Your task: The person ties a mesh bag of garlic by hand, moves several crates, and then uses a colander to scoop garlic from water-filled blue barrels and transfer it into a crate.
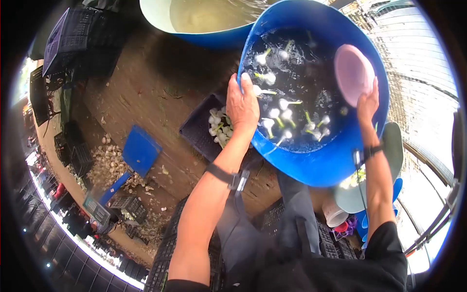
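A large blue tub (296,168) of dark water stands in front of me, with several white garlic bulbs (275,113) with short green stems floating in it. My left hand (243,104) is closed over the tub's left rim, fingers on the outside and thumb toward the water. Inside the right part of the tub, my right hand (368,103) grips a pink plastic bowl (351,73) by its edge. The bowl is tilted over the water. Beside my left hand, a dark crate (197,124) on the ground holds more bulbs.
Behind the tub is a second tub (206,35) with cloudy water. A platform scale (141,151) with a blue plate stands at left near a pile of bulbs (108,163). Black crates (168,243) lie around my legs. At right are a white bucket (334,214) and a wire-like wall.
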`<act>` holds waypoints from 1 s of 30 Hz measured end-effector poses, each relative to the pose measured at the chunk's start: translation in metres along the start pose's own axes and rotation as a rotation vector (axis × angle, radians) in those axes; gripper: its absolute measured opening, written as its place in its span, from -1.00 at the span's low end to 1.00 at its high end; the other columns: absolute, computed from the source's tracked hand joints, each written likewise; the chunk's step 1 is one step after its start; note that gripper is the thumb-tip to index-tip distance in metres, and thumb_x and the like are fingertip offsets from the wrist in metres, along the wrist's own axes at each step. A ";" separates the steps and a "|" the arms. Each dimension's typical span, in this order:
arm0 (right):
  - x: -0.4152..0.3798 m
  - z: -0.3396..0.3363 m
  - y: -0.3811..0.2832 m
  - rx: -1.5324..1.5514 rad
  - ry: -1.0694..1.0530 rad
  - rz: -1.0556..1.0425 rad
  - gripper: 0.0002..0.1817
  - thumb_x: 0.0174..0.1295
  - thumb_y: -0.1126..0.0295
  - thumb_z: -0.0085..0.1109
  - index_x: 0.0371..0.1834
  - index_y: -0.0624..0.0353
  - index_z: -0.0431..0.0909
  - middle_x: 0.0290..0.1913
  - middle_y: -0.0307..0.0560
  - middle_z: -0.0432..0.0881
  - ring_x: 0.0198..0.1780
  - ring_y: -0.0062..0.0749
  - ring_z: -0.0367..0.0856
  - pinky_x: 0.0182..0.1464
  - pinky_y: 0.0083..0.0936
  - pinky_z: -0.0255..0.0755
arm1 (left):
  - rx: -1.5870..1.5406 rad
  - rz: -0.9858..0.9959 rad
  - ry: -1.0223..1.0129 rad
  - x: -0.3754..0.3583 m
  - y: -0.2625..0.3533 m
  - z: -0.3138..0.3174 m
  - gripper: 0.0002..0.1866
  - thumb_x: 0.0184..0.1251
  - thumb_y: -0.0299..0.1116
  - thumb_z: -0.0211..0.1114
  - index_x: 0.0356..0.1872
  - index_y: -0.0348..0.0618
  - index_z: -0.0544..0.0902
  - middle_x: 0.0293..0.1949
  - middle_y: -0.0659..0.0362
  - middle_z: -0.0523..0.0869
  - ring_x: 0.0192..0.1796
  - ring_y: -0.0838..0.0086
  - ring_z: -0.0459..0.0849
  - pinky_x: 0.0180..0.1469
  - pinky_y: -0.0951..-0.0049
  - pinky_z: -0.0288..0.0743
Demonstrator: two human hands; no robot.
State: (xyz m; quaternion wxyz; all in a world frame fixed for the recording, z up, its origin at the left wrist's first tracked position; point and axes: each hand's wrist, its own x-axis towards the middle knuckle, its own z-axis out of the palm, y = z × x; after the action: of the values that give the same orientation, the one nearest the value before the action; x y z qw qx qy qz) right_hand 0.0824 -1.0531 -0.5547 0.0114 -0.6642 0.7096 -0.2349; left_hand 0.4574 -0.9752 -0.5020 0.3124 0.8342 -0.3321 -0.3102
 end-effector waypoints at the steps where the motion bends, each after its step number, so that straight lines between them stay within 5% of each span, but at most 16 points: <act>1: 0.015 0.027 0.017 -0.042 -0.020 0.008 -0.27 0.07 0.56 -0.04 0.45 0.18 0.28 0.30 0.21 0.49 0.32 0.08 0.45 0.35 -0.23 0.31 | 0.000 -0.007 -0.021 -0.003 0.002 -0.004 -0.29 0.52 0.22 -0.13 0.30 -0.27 0.42 0.13 -0.19 0.62 0.21 -0.04 0.56 0.24 0.15 0.37; 4: 0.047 0.088 0.006 0.048 -0.215 0.198 -0.26 0.04 0.54 0.01 0.44 0.02 0.32 0.18 0.15 0.59 0.18 0.04 0.58 0.23 -0.21 0.43 | 0.021 0.006 -0.010 -0.003 0.000 -0.003 -0.31 0.52 0.19 -0.08 0.25 -0.30 0.46 0.04 -0.18 0.67 0.10 -0.01 0.63 0.15 0.13 0.43; 6: 0.054 0.142 -0.001 0.120 -0.178 0.083 -0.23 0.01 0.55 0.03 0.43 -0.09 0.35 0.10 0.09 0.65 0.02 0.00 0.67 0.10 -0.25 0.50 | -0.038 0.044 0.006 -0.003 0.006 0.000 -0.44 0.53 0.07 0.03 0.19 -0.27 0.48 -0.06 -0.09 0.68 -0.02 0.09 0.66 0.06 0.19 0.47; 8: 0.060 0.158 -0.053 0.368 -0.481 0.324 -0.22 -0.01 0.58 0.03 0.42 -0.11 0.38 0.09 0.07 0.68 -0.08 -0.07 0.69 0.04 -0.33 0.52 | -0.009 0.045 0.025 -0.001 0.001 0.002 -0.46 0.53 0.04 0.05 0.17 -0.28 0.49 -0.11 -0.08 0.69 -0.08 0.12 0.66 0.02 0.20 0.48; 10: 0.045 0.210 -0.064 0.441 -0.416 -0.024 -0.20 -0.04 0.61 0.02 0.41 -0.14 0.39 0.11 0.07 0.67 -0.15 -0.12 0.70 -0.01 -0.35 0.53 | 0.016 0.076 0.059 -0.001 0.002 0.003 -0.46 0.53 0.04 0.05 0.17 -0.28 0.49 -0.14 -0.08 0.70 -0.11 0.12 0.67 0.00 0.20 0.49; 13: 0.020 0.240 -0.087 0.577 -0.606 -0.099 -0.20 -0.06 0.63 -0.02 0.38 -0.20 0.43 0.13 0.13 0.63 -0.18 -0.05 0.70 -0.03 -0.30 0.54 | 0.028 0.078 0.056 0.001 0.003 0.001 -0.47 0.54 0.02 0.05 0.17 -0.30 0.50 -0.15 -0.08 0.70 -0.12 0.12 0.68 0.00 0.21 0.50; 16: -0.015 0.237 -0.101 0.650 -0.883 0.030 -0.23 -0.04 0.63 -0.03 0.35 -0.19 0.46 0.18 0.11 0.61 0.05 0.04 0.67 0.12 -0.23 0.51 | -0.003 0.049 0.043 0.000 0.003 0.002 -0.48 0.53 -0.02 0.07 0.17 -0.33 0.49 -0.12 -0.10 0.70 -0.08 0.10 0.68 0.02 0.22 0.50; 17: -0.037 0.243 -0.098 0.665 -0.711 -0.165 -0.26 -0.02 0.61 -0.02 0.35 -0.17 0.47 0.24 0.08 0.57 0.20 0.04 0.59 0.23 -0.25 0.47 | 0.006 0.074 0.051 0.000 0.001 0.002 -0.48 0.53 -0.03 0.08 0.17 -0.35 0.49 -0.12 -0.11 0.70 -0.08 0.10 0.69 0.02 0.22 0.50; 18: -0.054 0.239 -0.094 0.740 -0.790 -0.165 -0.25 -0.01 0.61 -0.02 0.36 -0.13 0.44 0.28 0.07 0.53 0.24 0.07 0.55 0.29 -0.26 0.43 | 0.013 0.102 0.059 0.001 -0.001 0.002 -0.48 0.53 -0.04 0.08 0.18 -0.37 0.49 -0.11 -0.12 0.70 -0.07 0.09 0.69 0.02 0.23 0.51; 22: -0.117 0.211 -0.077 0.631 -0.943 -0.258 -0.28 0.04 0.58 0.05 0.40 -0.06 0.38 0.33 0.06 0.48 0.25 0.10 0.51 0.31 -0.20 0.40 | 0.000 0.100 0.045 0.001 -0.003 0.002 -0.44 0.51 -0.01 0.10 0.17 -0.40 0.48 -0.10 -0.14 0.71 -0.05 0.07 0.69 0.03 0.22 0.51; 26: -0.146 0.149 -0.052 0.592 -1.131 -0.128 -0.39 0.17 0.37 0.23 0.36 -0.02 0.41 0.20 0.12 0.59 0.19 0.11 0.55 0.23 -0.16 0.45 | -0.015 0.090 0.044 0.000 -0.003 0.004 -0.43 0.50 0.03 0.10 0.15 -0.37 0.51 -0.14 -0.13 0.71 -0.08 0.07 0.69 0.03 0.22 0.50; 30: -0.151 0.085 -0.028 0.522 -1.131 -0.102 -0.36 0.09 0.52 0.10 0.35 0.01 0.43 0.12 0.13 0.64 0.14 0.09 0.60 0.17 -0.18 0.49 | 0.008 0.095 0.051 -0.003 0.001 0.005 -0.42 0.54 0.07 0.03 0.08 -0.37 0.57 -0.15 -0.08 0.69 -0.11 0.19 0.63 0.03 0.23 0.47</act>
State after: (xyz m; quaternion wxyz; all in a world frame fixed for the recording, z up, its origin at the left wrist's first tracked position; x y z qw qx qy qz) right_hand 0.1540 -0.9373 -0.6653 0.5361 -0.6940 0.4803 -0.0128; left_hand 0.4519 -0.9754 -0.5034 0.3318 0.8264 -0.3645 -0.2724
